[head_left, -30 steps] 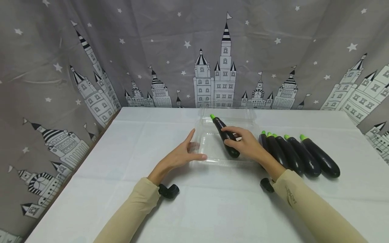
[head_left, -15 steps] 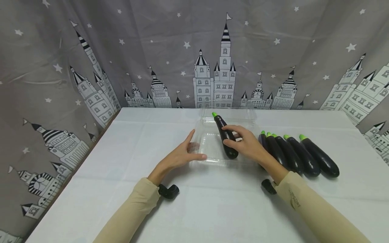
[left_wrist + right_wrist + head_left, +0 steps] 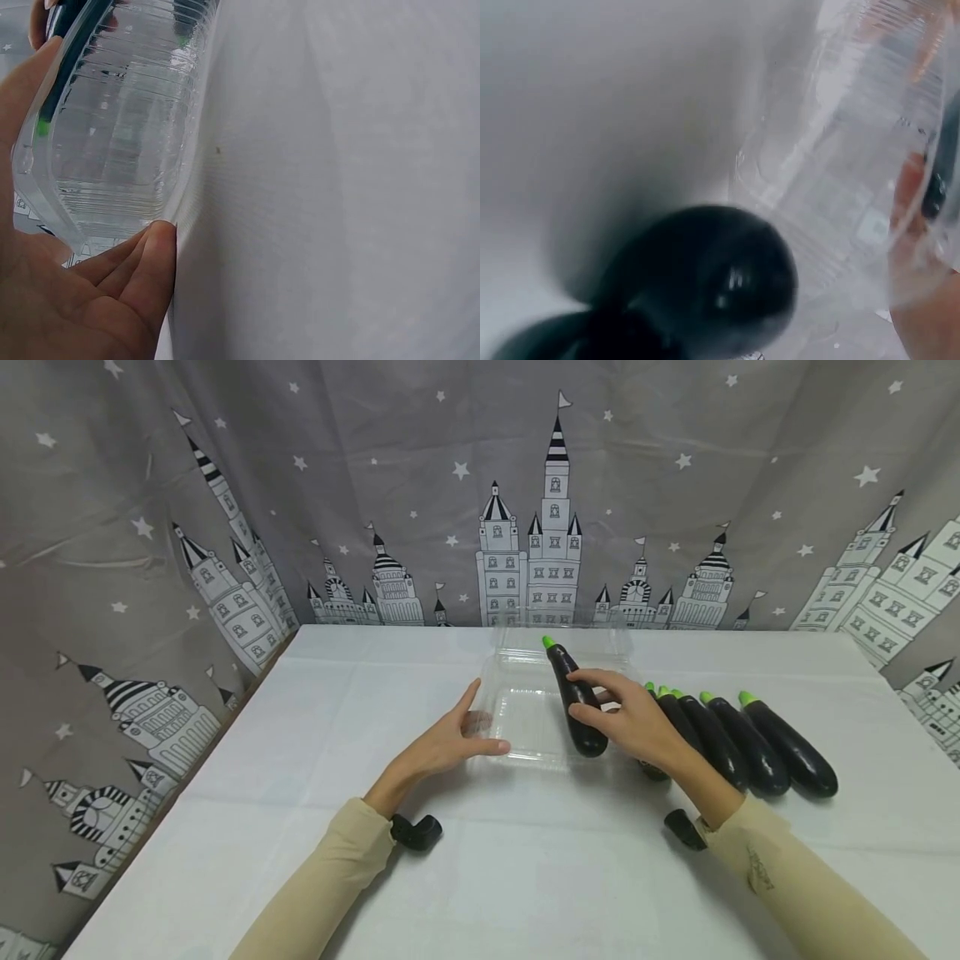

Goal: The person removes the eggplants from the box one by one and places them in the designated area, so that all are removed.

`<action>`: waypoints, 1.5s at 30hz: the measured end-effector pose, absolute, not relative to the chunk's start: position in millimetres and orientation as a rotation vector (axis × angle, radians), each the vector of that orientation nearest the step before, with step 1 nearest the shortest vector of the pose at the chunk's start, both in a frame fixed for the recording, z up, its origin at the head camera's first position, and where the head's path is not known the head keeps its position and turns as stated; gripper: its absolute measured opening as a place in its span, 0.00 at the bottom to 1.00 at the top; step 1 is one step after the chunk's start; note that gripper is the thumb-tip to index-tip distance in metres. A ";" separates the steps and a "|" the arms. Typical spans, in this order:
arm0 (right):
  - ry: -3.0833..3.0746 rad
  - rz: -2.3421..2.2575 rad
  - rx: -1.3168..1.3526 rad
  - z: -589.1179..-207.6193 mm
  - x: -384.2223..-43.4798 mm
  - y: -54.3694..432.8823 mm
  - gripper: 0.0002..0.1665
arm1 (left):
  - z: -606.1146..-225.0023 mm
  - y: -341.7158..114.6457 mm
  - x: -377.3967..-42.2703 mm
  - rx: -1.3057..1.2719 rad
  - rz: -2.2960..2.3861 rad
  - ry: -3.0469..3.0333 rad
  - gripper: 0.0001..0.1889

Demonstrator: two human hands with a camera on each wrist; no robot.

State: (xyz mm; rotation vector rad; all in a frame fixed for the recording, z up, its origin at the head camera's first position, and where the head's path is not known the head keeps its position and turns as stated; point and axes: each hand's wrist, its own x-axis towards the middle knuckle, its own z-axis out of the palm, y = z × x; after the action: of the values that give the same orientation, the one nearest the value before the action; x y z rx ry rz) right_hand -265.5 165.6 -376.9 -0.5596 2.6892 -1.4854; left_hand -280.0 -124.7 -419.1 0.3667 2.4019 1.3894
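Observation:
My right hand (image 3: 630,714) grips a dark purple eggplant (image 3: 564,677) with a green stem between thumb and fingers. The eggplant slants over the right part of a clear plastic box (image 3: 525,714), stem end pointing away from me. My left hand (image 3: 442,743) rests on the left side of the box, its thumb and forefinger spread apart around the near left corner. In the left wrist view the fingertips (image 3: 159,236) touch the lower edge of the box, and the eggplant's green stem (image 3: 43,127) shows at the box's upper rim.
Several more eggplants (image 3: 795,747) lie side by side to the right of the box, stems pointing away; my right forearm partly covers them. The box's clear lid (image 3: 562,639) stands hinged open at the back. A grey castle-print curtain (image 3: 412,460) hangs behind the white table (image 3: 360,693).
My right hand has moved to the right with the eggplant, bringing it from the middle of the box to its right side. The left hand has stayed in place.

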 end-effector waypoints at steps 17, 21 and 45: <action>2.803 -1.390 -0.519 -363.0 -245.7 230.2 0.28 | -418.2 -123.7 -280.5 0.373 1.379 2.417 0.62; 2.846 -1.343 -0.478 -363.4 -239.6 247.6 0.29 | -417.6 -123.4 -280.2 0.373 1.371 2.422 0.62; 3.003 -1.217 -0.425 -371.1 -210.4 310.4 0.27 | -419.3 -124.0 -280.8 0.374 1.391 2.412 0.61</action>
State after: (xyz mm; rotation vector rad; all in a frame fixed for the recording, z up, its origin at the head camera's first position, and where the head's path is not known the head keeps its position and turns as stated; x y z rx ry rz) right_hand -210.4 310.4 -371.1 -0.4247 3.0032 -1.2165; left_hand -280.8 -124.0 -419.3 0.3739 2.4120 1.3910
